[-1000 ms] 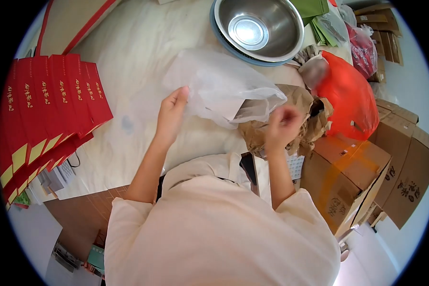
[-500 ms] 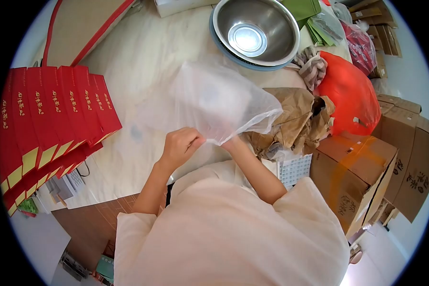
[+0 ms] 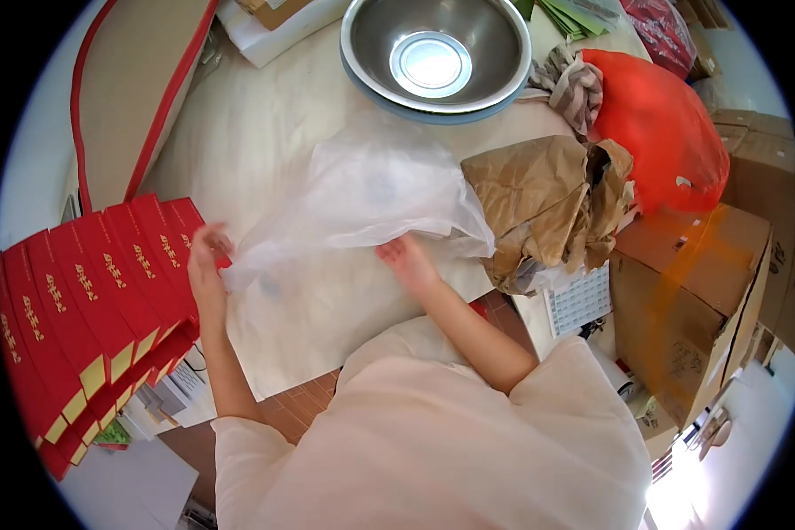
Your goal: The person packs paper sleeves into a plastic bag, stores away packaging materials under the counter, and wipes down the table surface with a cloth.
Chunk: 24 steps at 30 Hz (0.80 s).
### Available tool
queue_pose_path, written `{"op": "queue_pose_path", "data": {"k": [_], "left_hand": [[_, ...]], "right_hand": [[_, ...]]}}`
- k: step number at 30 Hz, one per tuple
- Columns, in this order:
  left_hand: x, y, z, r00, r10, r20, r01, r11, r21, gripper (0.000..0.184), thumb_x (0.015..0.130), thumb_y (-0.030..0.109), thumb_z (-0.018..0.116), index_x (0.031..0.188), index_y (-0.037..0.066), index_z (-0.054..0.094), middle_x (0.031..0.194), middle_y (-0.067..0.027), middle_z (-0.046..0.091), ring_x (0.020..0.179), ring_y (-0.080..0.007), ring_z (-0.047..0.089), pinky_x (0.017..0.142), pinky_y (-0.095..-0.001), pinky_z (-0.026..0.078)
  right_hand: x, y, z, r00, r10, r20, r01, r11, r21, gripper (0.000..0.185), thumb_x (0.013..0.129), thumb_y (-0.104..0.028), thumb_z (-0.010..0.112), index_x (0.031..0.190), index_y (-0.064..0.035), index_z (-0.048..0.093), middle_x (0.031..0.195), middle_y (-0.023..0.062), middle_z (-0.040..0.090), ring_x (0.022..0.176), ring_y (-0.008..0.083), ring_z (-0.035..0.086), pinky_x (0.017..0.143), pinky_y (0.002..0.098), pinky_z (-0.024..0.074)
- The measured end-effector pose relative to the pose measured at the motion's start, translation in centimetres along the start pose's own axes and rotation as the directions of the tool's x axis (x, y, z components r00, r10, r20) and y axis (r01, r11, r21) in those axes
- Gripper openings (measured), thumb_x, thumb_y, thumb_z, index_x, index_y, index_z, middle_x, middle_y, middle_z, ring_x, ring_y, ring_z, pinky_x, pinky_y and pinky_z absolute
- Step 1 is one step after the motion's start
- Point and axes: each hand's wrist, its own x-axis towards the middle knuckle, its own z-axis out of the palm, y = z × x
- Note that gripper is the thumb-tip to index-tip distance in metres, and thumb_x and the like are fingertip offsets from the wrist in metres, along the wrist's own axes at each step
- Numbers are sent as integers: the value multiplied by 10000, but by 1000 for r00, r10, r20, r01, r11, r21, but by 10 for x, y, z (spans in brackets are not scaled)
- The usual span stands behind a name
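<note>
A translucent white plastic bag (image 3: 380, 181) lies stretched sideways over the table, with a pale shape showing faintly through it. My left hand (image 3: 207, 265) is at the bag's narrow left end, beside the red boxes. Its fingers look apart, though slightly blurred, and the bag's tip touches or passes close to the palm. At the bag's near edge is my right hand (image 3: 409, 265), palm turned up and fingers loosely spread. Its fingertips meet the plastic, and the edge partly covers them.
A steel bowl (image 3: 433, 66) stands beyond the bag. Crumpled brown paper (image 3: 530, 203), a red plastic bag (image 3: 662, 132) and a cardboard box (image 3: 680, 300) are on the right. Red boxes with gold lettering (image 3: 88, 291) line the left side, near a red-edged beige panel (image 3: 132, 88).
My left hand has moved left, and the bag now stretches toward it. My right hand has come out from behind the bag's edge, palm up. The camera view has shifted.
</note>
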Motion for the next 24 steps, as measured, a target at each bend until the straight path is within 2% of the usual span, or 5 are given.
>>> {"op": "queue_pose_path", "data": {"k": [3,5,8,12,24], "left_hand": [[58,-50,-8,992,-123,22,113,962,248,451,937,364,498,1256,44,483,1078,-143,575,1002,-218,560,873,-337,440],[80,-101,4,965,-205,163,114,889,443,491,931,357,507,1307,50,438,1160,-176,569,1064,-256,561,904,-355,437],[85,-168,21,867,-379,322,232,881,412,485,914,345,529,1287,41,462,1121,-197,588,1047,-278,571,901,-341,438],[78,-177,40,888,-322,329,181,901,394,399,917,329,516,1164,16,543,1059,-189,611,988,-251,585,864,-330,446],[30,-170,52,951,-307,-41,307,915,262,369,949,349,443,842,1,497,677,-180,508,612,-274,464,621,-369,402]], "right_hand": [[-19,10,46,973,221,61,-181,904,-388,306,932,-287,505,1166,-90,519,1138,60,568,1000,208,551,861,370,454],[-18,20,65,976,48,214,194,262,-945,291,903,-250,530,1138,-79,541,1155,101,555,1017,237,543,893,380,435],[1,22,88,793,117,598,545,-574,-611,269,865,-212,553,1080,-52,574,1139,134,561,1043,276,535,912,386,423],[50,43,94,374,-175,911,853,-320,-412,282,844,-223,596,1064,-46,605,1028,157,609,976,325,561,851,404,450],[71,63,150,546,437,715,756,-625,-194,297,828,-204,614,1077,-43,595,1068,157,592,1003,321,547,866,399,441]]}}
